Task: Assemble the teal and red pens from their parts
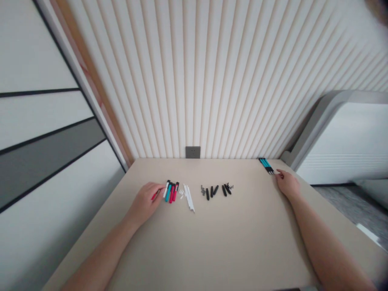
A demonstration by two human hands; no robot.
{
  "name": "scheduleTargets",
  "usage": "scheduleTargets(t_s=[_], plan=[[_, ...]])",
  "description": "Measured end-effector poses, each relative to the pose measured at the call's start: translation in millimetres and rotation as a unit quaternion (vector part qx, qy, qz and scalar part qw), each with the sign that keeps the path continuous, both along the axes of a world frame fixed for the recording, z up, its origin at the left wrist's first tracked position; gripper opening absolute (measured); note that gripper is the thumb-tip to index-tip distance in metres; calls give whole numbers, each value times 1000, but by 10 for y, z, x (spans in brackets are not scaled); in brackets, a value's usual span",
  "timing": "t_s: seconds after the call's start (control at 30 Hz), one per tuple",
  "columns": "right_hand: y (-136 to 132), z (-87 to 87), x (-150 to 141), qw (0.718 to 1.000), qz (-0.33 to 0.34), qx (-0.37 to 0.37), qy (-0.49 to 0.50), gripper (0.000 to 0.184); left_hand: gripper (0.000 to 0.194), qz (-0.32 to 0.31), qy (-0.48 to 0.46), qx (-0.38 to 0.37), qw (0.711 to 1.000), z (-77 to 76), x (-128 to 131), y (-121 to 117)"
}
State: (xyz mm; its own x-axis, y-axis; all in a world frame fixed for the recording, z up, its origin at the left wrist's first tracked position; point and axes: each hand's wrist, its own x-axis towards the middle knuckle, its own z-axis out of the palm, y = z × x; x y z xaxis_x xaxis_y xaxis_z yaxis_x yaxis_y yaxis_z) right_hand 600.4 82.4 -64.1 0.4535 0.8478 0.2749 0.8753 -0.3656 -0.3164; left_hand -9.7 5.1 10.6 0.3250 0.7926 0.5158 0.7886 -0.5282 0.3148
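On the left of the table, my left hand has its fingers closed around a red pen barrel, which shows only in part. Right beside its fingertips lies a row of pen barrels with black ends: a white barrel, a blue barrel and red barrels. Far to the right, my right hand pinches at the tip end of several blue-and-black pens lying side by side. How firmly it grips one of them is too small to make out.
White thin refill tubes lie mid-table, with small clear pieces beside them. Black pen grips and small grey springs or tips lie further right. A socket sits on the ribbed wall behind; a grey-white headboard-like panel stands right.
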Motion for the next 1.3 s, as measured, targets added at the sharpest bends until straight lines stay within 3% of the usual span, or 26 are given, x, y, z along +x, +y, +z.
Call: scheduleTargets(t_s=[0.23, 0.5, 0.7, 0.9, 1.03, 1.17, 1.23, 1.3], plan=[[-320, 3, -290, 999, 22, 2, -28, 42, 27, 22, 7, 4, 1000, -143, -184, 44], [-719, -74, -631, 993, 100, 35, 51, 39, 50, -49, 118, -30, 991, -203, -137, -18], [-791, -26, -736, 991, 106, 55, 59, 39, 48, -87, 166, -38, 982, -163, -124, -64], [-803, -46, -752, 991, 119, 58, 32, 37, 46, -87, 168, -51, 981, -161, -125, -82], [-811, 36, -785, 982, 138, 131, 21, 35, 47, -97, 159, -57, 981, -179, -136, -72], [-907, 300, -1273, 934, 246, 260, -4, 29, 52, -104, 143, -57, 983, -179, -140, -64], [-997, 452, -1756, 906, 341, 251, -24, 25, 55, -110, 134, -49, 984, -171, -132, -69], [-1080, 585, -2322, 878, 437, 190, -55, 24, 57, -116, 119, -36, 985, -156, -114, -84]])
